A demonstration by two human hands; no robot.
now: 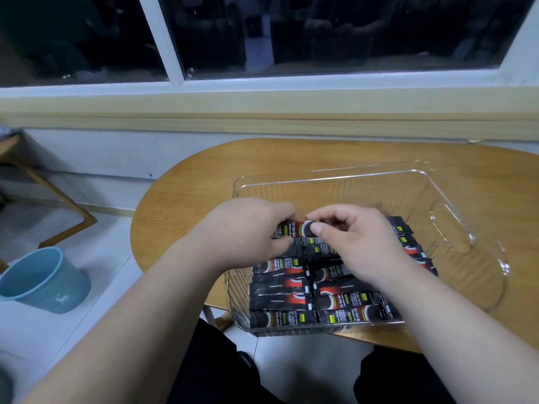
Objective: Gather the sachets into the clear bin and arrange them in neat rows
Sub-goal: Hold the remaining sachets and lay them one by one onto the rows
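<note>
Over the clear bin (481,266), the left hand (248,228) and right hand (358,243) are pinching one sachet (294,228) by its ends, seemingly just touching the rows of sachets (291,287) lying across the bin's near half.

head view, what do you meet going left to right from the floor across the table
blue bucket on the floor → left hand → sachet held by both hands → right hand → clear bin's handle cutout

Clear glossy plastic bin (335,182), wood table (186,199)
</note>
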